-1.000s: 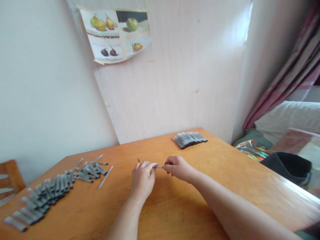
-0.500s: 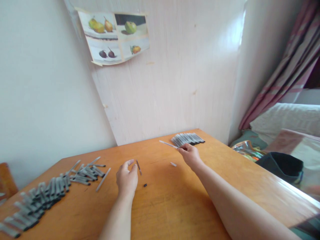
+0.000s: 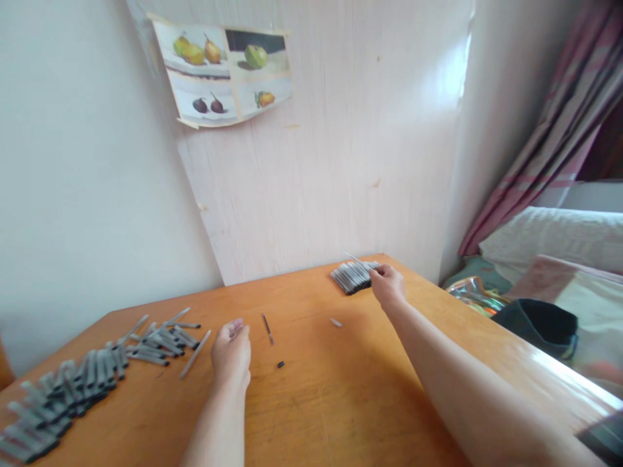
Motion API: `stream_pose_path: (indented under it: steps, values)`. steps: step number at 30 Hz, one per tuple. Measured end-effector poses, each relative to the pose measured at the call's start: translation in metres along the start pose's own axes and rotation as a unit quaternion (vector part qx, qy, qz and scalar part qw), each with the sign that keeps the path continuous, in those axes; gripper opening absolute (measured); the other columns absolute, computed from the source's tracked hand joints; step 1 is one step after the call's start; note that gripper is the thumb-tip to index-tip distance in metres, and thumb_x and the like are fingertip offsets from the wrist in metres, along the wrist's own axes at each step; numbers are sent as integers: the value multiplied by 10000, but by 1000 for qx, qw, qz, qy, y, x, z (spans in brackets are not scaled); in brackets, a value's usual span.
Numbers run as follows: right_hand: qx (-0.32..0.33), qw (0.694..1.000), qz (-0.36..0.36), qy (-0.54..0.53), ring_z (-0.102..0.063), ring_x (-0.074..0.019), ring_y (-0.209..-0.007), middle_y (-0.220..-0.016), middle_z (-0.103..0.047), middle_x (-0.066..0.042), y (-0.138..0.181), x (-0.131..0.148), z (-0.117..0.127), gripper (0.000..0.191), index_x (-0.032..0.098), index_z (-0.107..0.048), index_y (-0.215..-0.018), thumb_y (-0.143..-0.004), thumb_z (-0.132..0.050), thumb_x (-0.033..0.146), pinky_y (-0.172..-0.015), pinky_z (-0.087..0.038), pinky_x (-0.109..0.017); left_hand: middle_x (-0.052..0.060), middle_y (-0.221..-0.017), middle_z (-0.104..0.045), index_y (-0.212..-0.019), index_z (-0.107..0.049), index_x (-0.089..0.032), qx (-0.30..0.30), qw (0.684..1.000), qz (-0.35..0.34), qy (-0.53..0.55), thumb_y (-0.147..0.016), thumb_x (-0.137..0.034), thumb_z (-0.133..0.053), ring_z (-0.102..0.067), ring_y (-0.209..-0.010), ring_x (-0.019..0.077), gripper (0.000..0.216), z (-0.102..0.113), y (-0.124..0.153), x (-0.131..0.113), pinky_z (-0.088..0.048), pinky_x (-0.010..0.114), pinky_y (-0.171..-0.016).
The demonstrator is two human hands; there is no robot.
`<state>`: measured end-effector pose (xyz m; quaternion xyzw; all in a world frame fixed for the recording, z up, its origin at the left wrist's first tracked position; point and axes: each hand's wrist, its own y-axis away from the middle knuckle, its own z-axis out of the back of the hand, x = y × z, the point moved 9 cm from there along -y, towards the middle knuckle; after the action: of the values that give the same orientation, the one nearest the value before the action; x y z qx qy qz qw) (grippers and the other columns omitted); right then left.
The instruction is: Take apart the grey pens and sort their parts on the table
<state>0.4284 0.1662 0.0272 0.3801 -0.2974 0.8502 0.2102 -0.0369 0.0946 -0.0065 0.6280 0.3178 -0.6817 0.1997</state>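
At the back right, my right hand (image 3: 388, 285) is closed on one end of a thin clear pen barrel (image 3: 354, 258). The barrel points up and left over a neat row of capped pens (image 3: 349, 277). My left hand (image 3: 231, 353) is loosely curled above the table's left half, with nothing visible in it. Just right of it lie a dark pen refill (image 3: 267, 329) and a small black cap (image 3: 280, 364). A short clear piece (image 3: 335, 322) rests between my hands. To the left of my left hand is a single whitish pen tube (image 3: 195, 354).
A large heap of black-ended pens (image 3: 73, 389) spreads over the left of the wooden table (image 3: 311, 402). Behind the table stands a pale board (image 3: 331, 168) with fruit pictures (image 3: 228, 71). Beyond the right edge are a dark open bin (image 3: 535, 327) and a bed (image 3: 545, 233).
My right hand has moved right with the pen barrel, now over the right part of the pen row. My left hand has shifted slightly left, its fingers curling in, away from the refill.
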Motion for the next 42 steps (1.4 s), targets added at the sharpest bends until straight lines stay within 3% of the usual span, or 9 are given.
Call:
stream_pose_path:
  steps: [10, 28, 38, 42]
  values:
    - [34, 994, -18, 99, -613, -244, -864, -944, -675, -82, -9, -14, -17, 331, 243, -690, -890, -831, -436, 448, -691, -429, -326, 48, -927, -667, -868, -628, -166, -8, 999, 23, 35, -637, -229, -636, -613, -942, 197, 240, 5, -6, 2, -434, 365, -944]
    - [80, 986, -7, 147, -635, -253, -925, -999, -680, -109, -13, -16, -39, 329, 244, -705, -980, -839, -455, 404, -738, -467, -346, 36, -897, -658, -829, -635, -170, -24, 999, 16, 27, -622, -208, -628, -609, -943, 205, 211, 11, -4, -7, -436, 375, -949]
    - [77, 991, 12, 113, -647, -234, -833, -902, -707, -116, -3, -12, -27, 345, 216, -705, -1011, -826, -433, 323, -662, -445, -293, 36, -912, -659, -840, -627, -171, -19, 999, 14, 42, -635, -209, -626, -605, -960, 189, 209, 11, -9, -3, -428, 346, -954]
    - [88, 993, 31, 76, -636, -216, -764, -843, -704, -107, 12, -1, -21, 357, 187, -708, -988, -812, -423, 310, -618, -424, -271, 58, -933, -664, -878, -613, -171, -18, 1000, -4, 3, -677, -231, -595, -616, -927, 191, 210, 11, -7, -4, -453, 336, -897]
